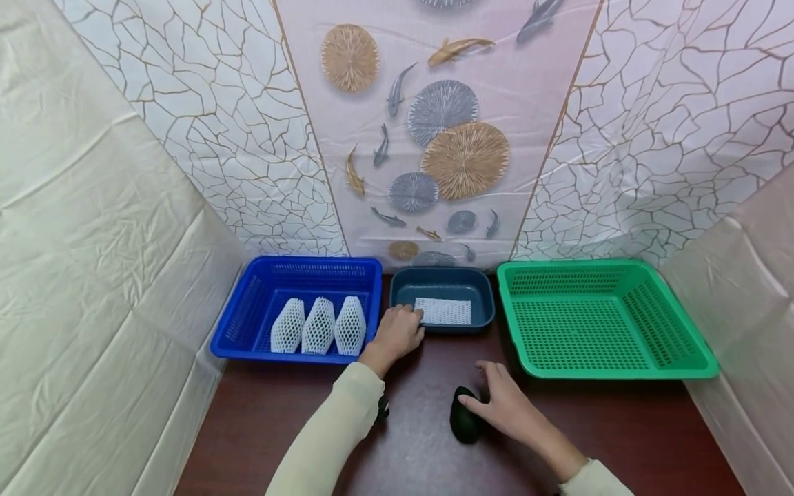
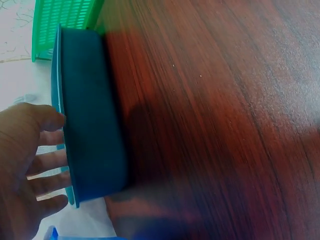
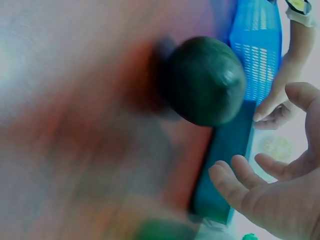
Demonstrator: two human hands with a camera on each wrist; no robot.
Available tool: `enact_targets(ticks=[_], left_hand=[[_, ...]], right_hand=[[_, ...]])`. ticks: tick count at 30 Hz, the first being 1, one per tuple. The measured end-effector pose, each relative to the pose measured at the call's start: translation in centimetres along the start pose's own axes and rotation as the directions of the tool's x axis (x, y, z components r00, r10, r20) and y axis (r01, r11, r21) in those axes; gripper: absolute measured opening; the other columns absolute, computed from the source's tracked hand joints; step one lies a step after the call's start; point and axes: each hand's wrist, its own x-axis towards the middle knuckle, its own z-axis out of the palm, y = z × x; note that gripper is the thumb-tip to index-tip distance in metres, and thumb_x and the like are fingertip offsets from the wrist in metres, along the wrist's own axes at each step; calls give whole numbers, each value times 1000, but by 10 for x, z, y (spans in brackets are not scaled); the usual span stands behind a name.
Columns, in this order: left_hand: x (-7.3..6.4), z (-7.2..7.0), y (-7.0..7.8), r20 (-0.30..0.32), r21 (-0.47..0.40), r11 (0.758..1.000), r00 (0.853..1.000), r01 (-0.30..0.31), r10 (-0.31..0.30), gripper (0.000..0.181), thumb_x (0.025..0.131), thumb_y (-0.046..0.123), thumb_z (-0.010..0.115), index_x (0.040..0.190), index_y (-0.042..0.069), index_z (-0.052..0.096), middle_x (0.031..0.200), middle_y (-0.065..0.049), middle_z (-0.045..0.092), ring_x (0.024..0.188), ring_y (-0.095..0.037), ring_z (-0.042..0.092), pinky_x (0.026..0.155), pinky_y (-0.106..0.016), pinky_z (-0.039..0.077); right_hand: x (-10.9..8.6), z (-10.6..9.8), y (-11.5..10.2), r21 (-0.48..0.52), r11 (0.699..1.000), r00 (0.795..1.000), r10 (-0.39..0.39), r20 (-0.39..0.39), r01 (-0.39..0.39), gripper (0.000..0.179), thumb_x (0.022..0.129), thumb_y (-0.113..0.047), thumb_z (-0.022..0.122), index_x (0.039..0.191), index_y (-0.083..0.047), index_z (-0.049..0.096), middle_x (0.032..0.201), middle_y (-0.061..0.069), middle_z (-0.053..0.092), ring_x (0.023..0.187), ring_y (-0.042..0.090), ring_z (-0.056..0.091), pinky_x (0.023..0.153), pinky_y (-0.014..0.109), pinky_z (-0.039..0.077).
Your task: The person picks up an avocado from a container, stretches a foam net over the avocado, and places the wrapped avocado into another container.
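A dark green avocado [image 1: 464, 415] lies on the table near its front. My right hand [image 1: 509, 406] is just right of it, thumb at the fruit's upper edge in the head view. In the right wrist view that hand [image 3: 280, 195] has its fingers spread, apart from the avocado [image 3: 206, 81]. My left hand [image 1: 399, 332] is at the front left of a dark teal tray [image 1: 449, 331], its fingers reaching over the rim, loosely extended in the left wrist view. Flat white foam netting [image 1: 446, 311] lies in the tray; whether the fingertips touch it I cannot tell.
At the left stands a blue basket [image 1: 298, 262] holding three white foam net sleeves [image 1: 318, 326], puffed out into rounded shapes. A green basket [image 1: 573, 337] is at the right. Fabric covers the walls behind and beside the brown table [image 1: 422, 427].
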Motion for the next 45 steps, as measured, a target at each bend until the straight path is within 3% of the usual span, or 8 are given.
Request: enact_targets(ticks=[10, 17, 21, 23, 33, 39, 45], left_hand=[[21, 0, 11, -35, -8, 1000, 999, 15, -15, 26, 99, 24, 67, 121, 10, 69, 115, -9, 69, 103, -26, 65, 87, -40, 58], [41, 5, 19, 52, -75, 996, 998, 41, -37, 31, 101, 24, 66, 128, 9, 66, 124, -10, 68, 112, -25, 65, 94, -39, 58], [50, 7, 19, 94, -106, 992, 994, 71, -61, 28, 101, 22, 65, 126, 9, 66, 125, -9, 68, 111, -25, 66, 92, -38, 58], [54, 7, 18, 119, -129, 987, 990, 95, -80, 27, 102, 20, 63, 127, 10, 66, 127, -9, 68, 113, -25, 66, 92, -39, 58], [64, 10, 15, 236, -204, 961, 962, 188, -138, 28, 105, 18, 55, 132, 12, 62, 134, -7, 65, 121, -24, 64, 100, -40, 55], [68, 11, 15, 308, -213, 944, 934, 253, -180, 37, 106, 18, 55, 142, 14, 58, 144, -5, 61, 129, -22, 60, 106, -40, 51], [70, 14, 10, 351, -235, 937, 921, 260, -168, 44, 105, 12, 52, 149, 13, 53, 149, -7, 58, 137, -23, 55, 110, -39, 48]], right_hand=[[9, -32, -9, -107, 987, 991, -127, -47, 121, 80, 94, -54, 69, 150, -4, 43, 142, 20, 50, 130, 33, 55, 102, 55, 50], [23, -49, -10, -166, 963, 966, -232, -115, 212, 67, 96, -36, 72, 147, -1, 46, 141, 20, 52, 129, 34, 54, 103, 55, 50], [36, -55, -10, -224, 935, 941, -311, -133, 277, 64, 96, -33, 73, 145, 1, 48, 141, 22, 52, 130, 37, 53, 103, 57, 49], [44, -58, -11, -261, 923, 938, -323, -122, 284, 65, 96, -33, 73, 145, 2, 48, 144, 23, 51, 132, 39, 52, 105, 58, 48], [77, -68, -13, -392, 873, 951, -310, 15, 291, 69, 95, -34, 74, 147, 3, 47, 154, 28, 43, 138, 45, 48, 111, 59, 44], [86, -70, -20, -375, 891, 966, -247, 75, 257, 66, 97, -33, 71, 147, 2, 47, 157, 29, 39, 142, 47, 43, 113, 61, 41], [92, -72, -25, -364, 901, 971, -206, 124, 238, 64, 99, -35, 68, 148, -1, 46, 159, 27, 37, 143, 47, 41, 113, 61, 40]])
